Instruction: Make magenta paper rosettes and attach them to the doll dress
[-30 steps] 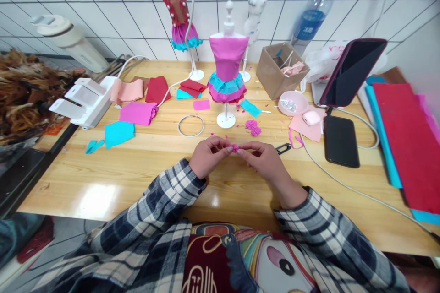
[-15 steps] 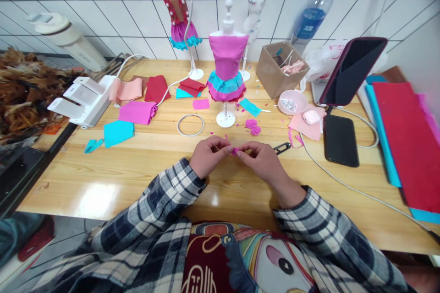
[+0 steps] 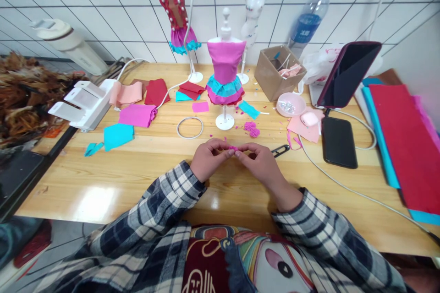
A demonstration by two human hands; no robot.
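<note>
A small gathered piece of magenta crepe paper [image 3: 233, 148] is pinched between the fingertips of both hands, mostly covered by them. My left hand [image 3: 210, 158] grips its left side, and my right hand [image 3: 260, 161] its right side, thumbs nearly touching. Just beyond stands a miniature dress form [image 3: 226, 57] in a magenta bodice with a ruffled turquoise and magenta skirt. Two magenta paper rosettes [image 3: 252, 129] lie to the right of its white base. A black-handled tool [image 3: 281, 150] is partly hidden behind my right hand.
Folded crepe paper [image 3: 137, 115], a white ring [image 3: 190, 128] and a white charging stand [image 3: 90, 103] are on the left. To the right are a cardboard box [image 3: 278, 75], a pink bowl of beads [image 3: 290, 105], phones [image 3: 339, 142] and a cable crossing the table [image 3: 137, 178].
Both hands stay together at the same spot. The fingertips have closed in around the magenta paper, showing less of it. The view has tilted slightly upward.
</note>
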